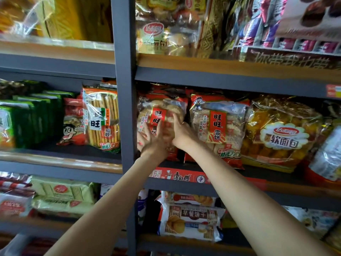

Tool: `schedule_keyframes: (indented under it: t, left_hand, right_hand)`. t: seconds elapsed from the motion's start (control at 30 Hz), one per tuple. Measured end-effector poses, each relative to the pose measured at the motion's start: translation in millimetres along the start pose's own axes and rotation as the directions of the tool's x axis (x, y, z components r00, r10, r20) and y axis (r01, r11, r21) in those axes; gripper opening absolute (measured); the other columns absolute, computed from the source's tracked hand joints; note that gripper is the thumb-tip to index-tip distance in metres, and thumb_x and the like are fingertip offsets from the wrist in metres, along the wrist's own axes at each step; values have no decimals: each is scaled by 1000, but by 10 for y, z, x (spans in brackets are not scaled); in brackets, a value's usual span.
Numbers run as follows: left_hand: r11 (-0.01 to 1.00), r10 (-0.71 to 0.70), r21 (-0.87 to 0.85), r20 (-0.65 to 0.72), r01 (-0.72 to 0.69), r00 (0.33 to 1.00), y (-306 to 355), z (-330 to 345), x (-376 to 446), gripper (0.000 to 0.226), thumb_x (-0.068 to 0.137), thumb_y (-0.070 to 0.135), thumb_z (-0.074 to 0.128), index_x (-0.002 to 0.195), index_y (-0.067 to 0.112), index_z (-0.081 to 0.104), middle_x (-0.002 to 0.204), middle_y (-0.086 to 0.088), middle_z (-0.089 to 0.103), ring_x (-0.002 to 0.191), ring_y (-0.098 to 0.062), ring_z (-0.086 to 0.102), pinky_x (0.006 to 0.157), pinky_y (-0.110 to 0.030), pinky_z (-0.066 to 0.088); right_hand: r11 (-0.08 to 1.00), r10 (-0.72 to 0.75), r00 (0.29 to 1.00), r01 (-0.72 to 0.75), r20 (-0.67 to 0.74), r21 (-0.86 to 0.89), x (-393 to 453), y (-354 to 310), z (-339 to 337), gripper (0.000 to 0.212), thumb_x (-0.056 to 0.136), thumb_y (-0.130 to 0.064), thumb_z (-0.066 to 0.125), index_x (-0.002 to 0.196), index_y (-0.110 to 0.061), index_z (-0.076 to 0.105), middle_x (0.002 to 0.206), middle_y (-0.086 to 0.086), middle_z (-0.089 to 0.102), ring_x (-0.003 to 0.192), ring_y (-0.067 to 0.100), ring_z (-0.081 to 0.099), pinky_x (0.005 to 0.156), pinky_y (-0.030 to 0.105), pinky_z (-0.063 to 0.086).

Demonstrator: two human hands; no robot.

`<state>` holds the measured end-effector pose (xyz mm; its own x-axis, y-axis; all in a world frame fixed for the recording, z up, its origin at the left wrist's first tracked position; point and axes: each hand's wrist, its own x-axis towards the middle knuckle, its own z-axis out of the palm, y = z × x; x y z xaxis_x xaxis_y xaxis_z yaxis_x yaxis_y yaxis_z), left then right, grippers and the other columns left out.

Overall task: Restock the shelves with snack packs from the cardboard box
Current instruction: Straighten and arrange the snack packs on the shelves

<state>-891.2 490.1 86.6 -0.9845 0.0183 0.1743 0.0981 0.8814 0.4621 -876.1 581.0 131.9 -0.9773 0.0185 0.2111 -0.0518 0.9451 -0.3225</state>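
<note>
**shelfnoob:** where's the pack vs the grey upright post?

**restock_dan:** just right of it, middle shelf. rice cracker pack stands upright, long axis vertical. going left to right: left hand has fingers spread flat on its front, right hand presses its right edge, fingers mostly straight. both touching, left one nearer the post. looks like it just needs pushing straight back, beside the matching pack

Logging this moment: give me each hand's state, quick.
Left hand: open, straight fingers pressing the rice cracker pack.
Right hand: open, fingers flat against the same pack.
</note>
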Motion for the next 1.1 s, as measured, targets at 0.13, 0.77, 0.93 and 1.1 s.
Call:
schedule_keyframes:
  t: [0.13, 0.77, 0.93, 1.1]
  left_hand:
    - [997, 82, -12, 41, -82, 996, -14, 56, 165, 91, 76, 46, 57, 148, 36, 1, 156, -3, -22, 135, -46, -29, 110, -66, 6]
    - [996, -10, -84, -8, 10, 1000, -28, -1, 147, 110, 78, 34, 69, 146, 34, -18, 151, -7, -33, 138, -44, -24, 110, -61, 14]
    - [996, 25, -82, -67, -31, 997, -92, 55, 138, 110, 78, 40, 68, 146, 33, -19, 152, -8, -31, 139, -44, -20, 112, -59, 12]
    - [985, 174, 21, -100, -173, 980, -8, 171, 98, 98, 83, 42, 62, 146, 38, -13, 152, -8, -29, 139, -47, -19, 111, -59, 17]
  right_hand:
    - [997, -69, 997, 68, -45, -29, 59, -11, -185, 46, 89, -8, 56, 132, -11, 40, 99, 4, 55, 74, 14, 51, 64, 23, 42]
    - [996, 73, 981, -63, -178, 63, 861, -245, -214, 85, 82, -47, 62, 147, -16, 16, 150, 15, 20, 139, 37, 18, 113, 46, 21]
    - [986, -48, 966, 86, -254, 143, 753, -149, -248, 66, 86, -25, 64, 140, -2, 33, 144, 17, 36, 135, 30, 32, 109, 36, 30]
    - [959, -238, 913, 275, -331, 69, 738, -128, -469, 48, 91, -14, 56, 134, -3, 40, 143, 12, 37, 134, 26, 31, 105, 25, 23]
